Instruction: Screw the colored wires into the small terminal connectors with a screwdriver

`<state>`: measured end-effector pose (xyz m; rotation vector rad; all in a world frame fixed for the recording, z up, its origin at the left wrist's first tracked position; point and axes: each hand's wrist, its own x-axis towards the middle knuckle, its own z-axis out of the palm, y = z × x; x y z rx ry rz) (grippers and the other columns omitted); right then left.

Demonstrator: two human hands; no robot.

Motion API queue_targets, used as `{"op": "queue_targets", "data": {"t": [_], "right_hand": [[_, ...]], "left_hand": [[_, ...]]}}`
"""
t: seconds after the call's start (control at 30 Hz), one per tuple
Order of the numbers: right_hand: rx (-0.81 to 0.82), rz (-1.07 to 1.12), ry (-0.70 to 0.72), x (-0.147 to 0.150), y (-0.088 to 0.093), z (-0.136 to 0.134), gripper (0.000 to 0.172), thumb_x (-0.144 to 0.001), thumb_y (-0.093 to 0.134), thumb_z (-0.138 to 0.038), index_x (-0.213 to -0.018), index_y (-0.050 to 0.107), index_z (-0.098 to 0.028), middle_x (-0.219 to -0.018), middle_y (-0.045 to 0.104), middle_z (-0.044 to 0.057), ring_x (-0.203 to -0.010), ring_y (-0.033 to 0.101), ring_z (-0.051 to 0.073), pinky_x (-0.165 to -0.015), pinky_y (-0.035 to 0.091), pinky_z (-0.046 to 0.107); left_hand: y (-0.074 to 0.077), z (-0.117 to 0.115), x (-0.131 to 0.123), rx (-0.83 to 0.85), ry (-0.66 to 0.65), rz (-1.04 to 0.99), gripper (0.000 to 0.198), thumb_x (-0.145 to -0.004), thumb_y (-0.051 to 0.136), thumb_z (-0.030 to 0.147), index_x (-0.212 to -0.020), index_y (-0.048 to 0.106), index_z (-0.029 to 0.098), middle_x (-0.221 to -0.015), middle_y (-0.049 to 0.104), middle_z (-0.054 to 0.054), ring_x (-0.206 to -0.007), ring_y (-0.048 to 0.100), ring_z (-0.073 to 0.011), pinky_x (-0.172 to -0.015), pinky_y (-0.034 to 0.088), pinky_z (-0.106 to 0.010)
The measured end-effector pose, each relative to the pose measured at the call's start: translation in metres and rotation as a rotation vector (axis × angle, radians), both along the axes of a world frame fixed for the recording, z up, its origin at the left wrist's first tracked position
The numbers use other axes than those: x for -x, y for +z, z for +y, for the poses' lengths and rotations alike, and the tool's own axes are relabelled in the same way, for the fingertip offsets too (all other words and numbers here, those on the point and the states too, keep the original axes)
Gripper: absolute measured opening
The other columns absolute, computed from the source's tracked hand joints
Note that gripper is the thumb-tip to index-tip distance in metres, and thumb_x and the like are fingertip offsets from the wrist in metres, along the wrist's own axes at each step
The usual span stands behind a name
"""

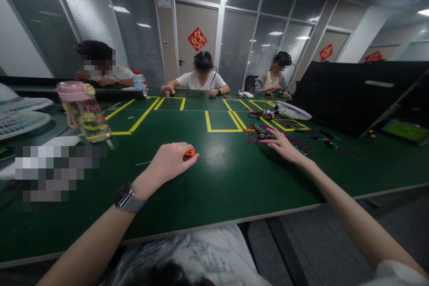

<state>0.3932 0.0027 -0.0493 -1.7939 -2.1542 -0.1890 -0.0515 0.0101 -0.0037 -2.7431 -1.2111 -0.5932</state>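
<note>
My left hand (170, 161) is closed around a screwdriver (189, 155) just above the green table. The end of its orange and black handle shows by my thumb, and its thin shaft sticks out to the left behind the hand. To the right, my right hand (279, 145) reaches forward with its fingers spread. Its fingertips are at the edge of a tangle of coloured wires (257, 133), with small green parts among them. Whether they touch the wires I cannot tell.
A pink-lidded bottle (85, 111) stands at the left beside white fans (23, 118). Yellow tape (224, 131) marks rectangles on the table (214, 187). Another fan (294, 111) lies near a black monitor (355, 94) at the right. Three people sit across the table.
</note>
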Motion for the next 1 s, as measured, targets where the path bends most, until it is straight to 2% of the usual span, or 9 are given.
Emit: {"op": "queue_targets", "data": {"t": [0.17, 0.4, 0.67, 1.0], "right_hand": [[0.065, -0.139, -0.076, 0.0, -0.009, 0.015, 0.044, -0.094, 0.032, -0.036, -0.126, 0.062, -0.034, -0.153, 0.035, 0.001, -0.143, 0.022, 0.034, -0.113, 0.019, 0.06], [0.034, -0.199, -0.069, -0.006, -0.012, 0.008, 0.044, -0.095, 0.032, -0.037, -0.129, 0.061, -0.033, -0.154, 0.034, 0.002, -0.144, 0.021, 0.034, -0.114, 0.018, 0.06], [0.118, -0.278, -0.165, -0.002, -0.024, 0.01, 0.05, -0.096, 0.029, -0.043, -0.143, 0.042, -0.032, -0.157, 0.027, 0.004, -0.145, 0.017, 0.034, -0.113, 0.017, 0.061], [0.132, -0.278, -0.23, 0.007, -0.022, 0.014, 0.052, -0.097, 0.023, -0.043, -0.143, 0.043, -0.031, -0.155, 0.031, 0.006, -0.144, 0.02, 0.033, -0.114, 0.018, 0.058]], "left_hand": [[0.001, -0.001, 0.0, -0.012, -0.011, -0.003, 0.038, -0.092, 0.042, 0.045, -0.088, 0.068, 0.018, -0.083, 0.069, -0.005, -0.072, 0.064, -0.018, -0.065, 0.045, -0.028], [0.002, -0.003, -0.001, -0.007, -0.017, -0.01, 0.037, -0.092, 0.043, 0.044, -0.088, 0.069, 0.018, -0.083, 0.069, -0.005, -0.071, 0.064, -0.0177, -0.064, 0.044, -0.028], [0.001, -0.001, -0.002, -0.001, -0.009, -0.005, 0.037, -0.092, 0.043, 0.045, -0.088, 0.069, 0.018, -0.084, 0.069, -0.006, -0.074, 0.064, -0.0188, -0.066, 0.045, -0.029], [0.002, -0.003, -0.001, 0.002, -0.017, -0.003, 0.038, -0.092, 0.043, 0.045, -0.088, 0.068, 0.017, -0.083, 0.069, -0.006, -0.072, 0.063, -0.0177, -0.065, 0.046, -0.028]]}}
